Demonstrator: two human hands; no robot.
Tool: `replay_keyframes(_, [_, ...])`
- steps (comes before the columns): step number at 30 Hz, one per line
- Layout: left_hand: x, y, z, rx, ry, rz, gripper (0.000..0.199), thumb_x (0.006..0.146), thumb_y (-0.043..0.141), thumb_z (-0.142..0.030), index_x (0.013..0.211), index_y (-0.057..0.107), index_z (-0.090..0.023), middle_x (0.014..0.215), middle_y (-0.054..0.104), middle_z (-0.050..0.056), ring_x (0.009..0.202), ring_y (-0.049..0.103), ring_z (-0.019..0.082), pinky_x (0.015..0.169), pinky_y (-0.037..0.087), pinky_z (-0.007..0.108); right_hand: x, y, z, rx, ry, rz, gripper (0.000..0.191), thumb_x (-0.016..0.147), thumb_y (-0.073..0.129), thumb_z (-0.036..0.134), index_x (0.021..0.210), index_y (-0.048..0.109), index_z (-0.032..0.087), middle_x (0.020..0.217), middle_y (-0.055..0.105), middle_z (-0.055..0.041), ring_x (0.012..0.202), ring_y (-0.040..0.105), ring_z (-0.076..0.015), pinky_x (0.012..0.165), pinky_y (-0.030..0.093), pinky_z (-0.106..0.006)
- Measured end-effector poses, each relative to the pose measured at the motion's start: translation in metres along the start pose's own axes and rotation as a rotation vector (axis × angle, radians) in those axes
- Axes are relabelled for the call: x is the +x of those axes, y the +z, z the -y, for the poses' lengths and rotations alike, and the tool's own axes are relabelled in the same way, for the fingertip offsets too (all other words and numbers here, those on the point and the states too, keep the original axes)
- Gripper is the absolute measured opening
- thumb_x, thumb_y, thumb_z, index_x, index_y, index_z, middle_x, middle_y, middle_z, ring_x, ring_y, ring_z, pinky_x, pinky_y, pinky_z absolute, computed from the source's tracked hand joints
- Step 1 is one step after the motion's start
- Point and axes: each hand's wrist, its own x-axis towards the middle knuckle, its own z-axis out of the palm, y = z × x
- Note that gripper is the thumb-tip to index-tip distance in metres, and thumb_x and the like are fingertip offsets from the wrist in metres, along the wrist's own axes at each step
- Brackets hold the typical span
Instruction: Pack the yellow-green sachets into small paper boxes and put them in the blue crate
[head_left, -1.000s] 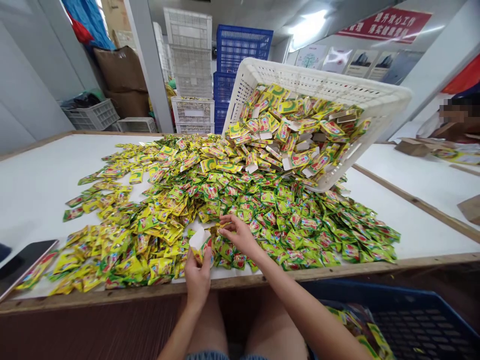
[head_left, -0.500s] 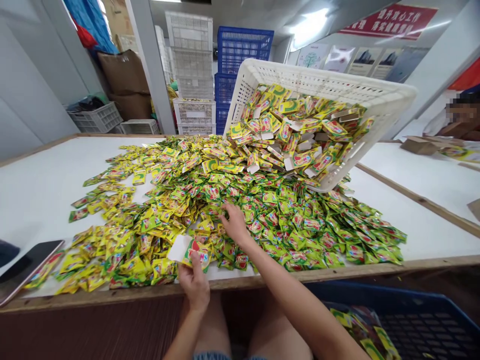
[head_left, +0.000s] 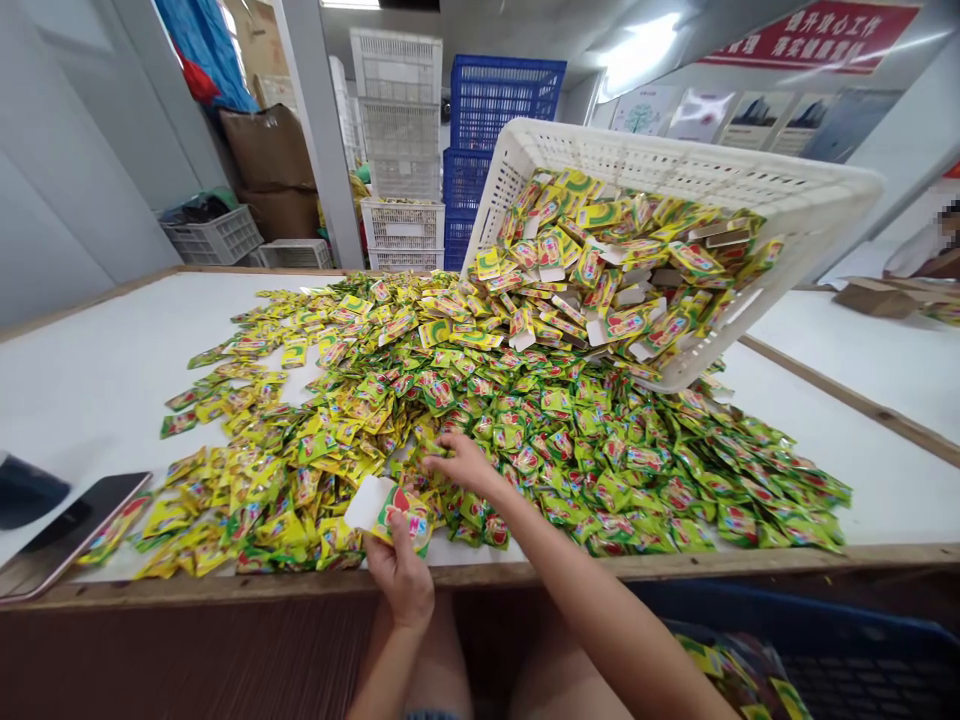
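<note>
Near the table's front edge, my left hand [head_left: 403, 572] grips a small box [head_left: 401, 513] with a white flap standing open and a yellow-green printed face. My right hand [head_left: 463, 465] is just beyond it to the right, over the heap, its fingers bent around a small packet at the fingertips. Yellow packets [head_left: 277, 490] lie to the left and green packets [head_left: 622, 460] to the right. Behind them a white basket [head_left: 675, 165] lies tipped toward me, full of small printed boxes [head_left: 555, 250] that spill onto the heap.
On the white table [head_left: 90, 370] a phone [head_left: 82, 525] and a dark cup [head_left: 28, 490] are at the left. A blue crate [head_left: 847, 630] with packets is below the front edge at the right. Stacked crates [head_left: 397, 120] stand behind. Part of a person shows at the far right.
My right hand has moved down and left, nearer the box. My left hand still holds the box. The whole view has shifted slightly, with more of the cup showing.
</note>
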Motion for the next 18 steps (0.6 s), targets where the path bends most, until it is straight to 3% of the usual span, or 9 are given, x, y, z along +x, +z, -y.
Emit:
replay_keyframes(3, [0.000,-0.001,-0.001,0.028,0.004,0.064,0.034,0.078,0.058,-0.037,0.104,0.056,-0.015,0.100,0.064,0.010,0.090,0.061,0.022,0.079,0.047,0.032,-0.008,0.011,0.001,0.069,0.033,0.030,0.018,0.063,0.069,0.028,0.058,0.057,0.016,0.057,0.053,0.0049,0.062,0.047,-0.0123,0.062,0.031,-0.022])
replay_keyframes(6, [0.000,-0.002,-0.003,0.114,0.007,0.092,0.035,0.075,0.061,-0.037,0.100,0.059,-0.013,0.097,0.066,0.010,0.089,0.061,0.023,0.079,0.046,0.032,-0.008,0.014,-0.001,0.161,0.050,-0.003,0.014,0.064,0.066,0.026,0.061,0.058,0.015,0.060,0.054,0.0042,0.063,0.047,-0.0127,0.063,0.032,-0.022])
replay_keyframes(12, [0.003,-0.001,-0.007,0.160,-0.024,0.174,0.038,0.072,0.064,-0.037,0.103,0.059,-0.014,0.095,0.066,0.008,0.084,0.061,0.021,0.076,0.046,0.029,-0.014,-0.014,-0.009,0.451,0.048,-0.046,0.021,0.071,0.060,0.037,0.076,0.058,0.016,0.069,0.058,0.0022,0.064,0.051,-0.0124,0.060,0.037,-0.022])
replay_keyframes(15, [0.007,0.000,-0.008,0.054,-0.139,0.340,0.044,0.070,0.067,-0.034,0.108,0.057,-0.015,0.097,0.066,0.008,0.090,0.061,0.021,0.080,0.046,0.029,-0.028,-0.026,-0.008,0.751,0.108,-0.001,0.027,0.066,0.067,0.041,0.074,0.057,0.017,0.065,0.057,0.0032,0.060,0.051,-0.0113,0.058,0.038,-0.022])
replay_keyframes(18, [0.010,0.000,-0.008,-0.072,-0.344,0.496,0.047,0.067,0.071,-0.032,0.108,0.057,-0.014,0.093,0.068,0.008,0.088,0.063,0.022,0.078,0.048,0.031,-0.044,-0.030,-0.003,0.878,0.158,0.015,0.031,0.061,0.071,0.042,0.073,0.058,0.017,0.066,0.059,0.0022,0.062,0.054,-0.0126,0.060,0.041,-0.023])
